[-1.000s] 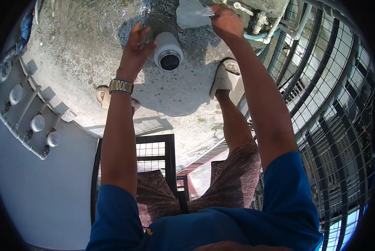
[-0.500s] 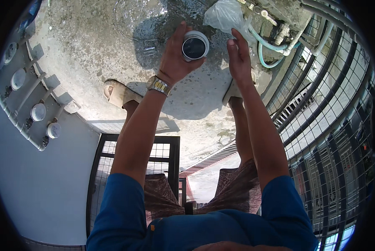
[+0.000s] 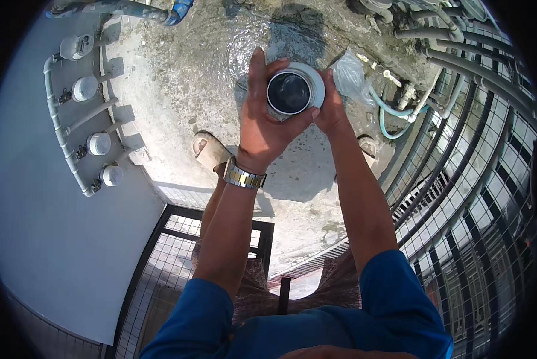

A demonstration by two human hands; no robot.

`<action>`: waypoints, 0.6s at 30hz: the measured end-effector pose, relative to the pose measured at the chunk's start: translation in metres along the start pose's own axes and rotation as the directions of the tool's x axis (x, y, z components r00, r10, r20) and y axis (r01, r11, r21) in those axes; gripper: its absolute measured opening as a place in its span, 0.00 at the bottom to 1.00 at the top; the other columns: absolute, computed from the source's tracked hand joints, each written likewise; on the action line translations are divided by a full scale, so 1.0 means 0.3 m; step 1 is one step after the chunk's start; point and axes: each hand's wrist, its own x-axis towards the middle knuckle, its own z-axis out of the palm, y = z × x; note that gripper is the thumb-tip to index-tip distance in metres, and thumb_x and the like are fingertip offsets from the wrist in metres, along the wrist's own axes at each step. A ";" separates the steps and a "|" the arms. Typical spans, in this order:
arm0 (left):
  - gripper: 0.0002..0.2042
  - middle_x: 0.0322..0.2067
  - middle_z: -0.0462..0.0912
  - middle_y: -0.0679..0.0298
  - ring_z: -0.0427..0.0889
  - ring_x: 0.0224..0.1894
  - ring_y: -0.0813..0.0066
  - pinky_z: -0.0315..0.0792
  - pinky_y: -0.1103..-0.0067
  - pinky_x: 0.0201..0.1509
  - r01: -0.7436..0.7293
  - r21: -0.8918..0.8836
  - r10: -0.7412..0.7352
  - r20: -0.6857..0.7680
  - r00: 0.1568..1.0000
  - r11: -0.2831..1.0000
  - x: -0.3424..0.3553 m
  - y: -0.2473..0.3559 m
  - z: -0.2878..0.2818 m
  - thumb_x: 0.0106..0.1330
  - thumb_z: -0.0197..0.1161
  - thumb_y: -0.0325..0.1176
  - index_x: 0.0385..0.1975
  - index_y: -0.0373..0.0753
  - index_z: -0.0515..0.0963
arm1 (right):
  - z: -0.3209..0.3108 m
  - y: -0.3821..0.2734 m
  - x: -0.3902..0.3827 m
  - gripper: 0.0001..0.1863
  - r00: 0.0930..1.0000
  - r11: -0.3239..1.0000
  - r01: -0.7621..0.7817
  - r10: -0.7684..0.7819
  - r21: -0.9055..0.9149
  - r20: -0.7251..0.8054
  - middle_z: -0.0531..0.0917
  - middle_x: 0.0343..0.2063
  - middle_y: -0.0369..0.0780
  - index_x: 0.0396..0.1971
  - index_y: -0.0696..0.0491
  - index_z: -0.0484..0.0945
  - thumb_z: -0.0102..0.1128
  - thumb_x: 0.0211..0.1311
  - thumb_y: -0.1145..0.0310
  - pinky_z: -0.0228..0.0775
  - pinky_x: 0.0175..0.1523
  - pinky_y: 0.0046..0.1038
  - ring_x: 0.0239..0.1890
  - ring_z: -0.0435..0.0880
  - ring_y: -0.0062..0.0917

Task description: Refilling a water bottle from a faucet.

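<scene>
A round white cup-like container [image 3: 318,85] with a silvery rim and a dark, glossy round top [image 3: 288,93] is between my hands, in front of me. Whether that dark top is a lid or an inside cannot be told. My left hand [image 3: 267,116], wearing a two-tone metal watch [image 3: 245,176], is wrapped round its left side, thumb along the near edge. My right hand [image 3: 330,107] is closed against the right side, its fingers partly hidden behind the container.
Wet concrete floor [image 3: 208,90] lies below. Right of my hands are a clear plastic bag [image 3: 352,76], a pale green hose [image 3: 385,122] and pipe fittings [image 3: 408,96]. Metal mesh fencing [image 3: 454,179] curves along the right. Several meters on pipes [image 3: 99,143] line the left wall.
My right hand has moved in from the side and now grips the container with the left. The container appears larger and tilted, and my view has shifted, with a blue pipe showing top left.
</scene>
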 end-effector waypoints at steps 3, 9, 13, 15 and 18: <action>0.67 0.65 0.69 0.47 0.78 0.62 0.57 0.78 0.67 0.64 -0.014 -0.060 0.015 0.014 1.000 0.998 0.047 0.081 -0.084 0.45 0.85 0.31 0.78 0.34 0.35 | 0.073 -0.012 -0.012 0.34 0.988 0.982 -0.137 0.125 0.131 0.093 0.80 0.61 0.44 0.68 0.54 0.69 0.42 0.79 0.40 0.76 0.67 0.41 0.61 0.81 0.35; 0.70 0.64 0.69 0.48 0.75 0.66 0.55 0.74 0.64 0.68 -0.056 -0.023 0.059 0.158 0.986 0.998 0.104 0.260 -0.257 0.42 0.86 0.28 0.80 0.41 0.32 | 0.211 -0.009 -0.091 0.34 0.924 0.889 -0.243 0.092 0.387 0.370 0.78 0.64 0.45 0.67 0.53 0.70 0.42 0.79 0.40 0.68 0.72 0.42 0.65 0.77 0.37; 0.71 0.67 0.67 0.48 0.73 0.68 0.57 0.69 0.64 0.72 -0.038 -0.151 0.058 0.129 0.990 0.988 0.116 0.350 -0.342 0.42 0.85 0.26 0.80 0.43 0.32 | 0.294 -0.047 -0.111 0.33 0.921 0.854 -0.209 0.008 0.477 0.390 0.77 0.64 0.46 0.67 0.52 0.71 0.47 0.77 0.41 0.68 0.71 0.48 0.66 0.77 0.41; 0.73 0.69 0.67 0.49 0.71 0.69 0.58 0.68 0.63 0.72 -0.005 -0.098 0.023 0.182 0.983 0.995 0.125 0.388 -0.391 0.40 0.87 0.28 0.80 0.44 0.31 | 0.322 -0.057 -0.106 0.32 0.911 0.843 -0.207 -0.019 0.497 0.413 0.78 0.63 0.47 0.67 0.52 0.71 0.52 0.76 0.42 0.68 0.71 0.50 0.65 0.77 0.43; 0.66 0.72 0.64 0.53 0.66 0.73 0.57 0.64 0.59 0.74 -0.070 0.269 -0.006 0.272 0.962 0.961 0.133 0.493 -0.535 0.41 0.88 0.45 0.80 0.42 0.48 | 0.323 -0.051 -0.099 0.32 0.905 0.833 -0.194 -0.050 0.517 0.422 0.79 0.62 0.48 0.66 0.52 0.71 0.54 0.74 0.43 0.68 0.71 0.50 0.65 0.78 0.43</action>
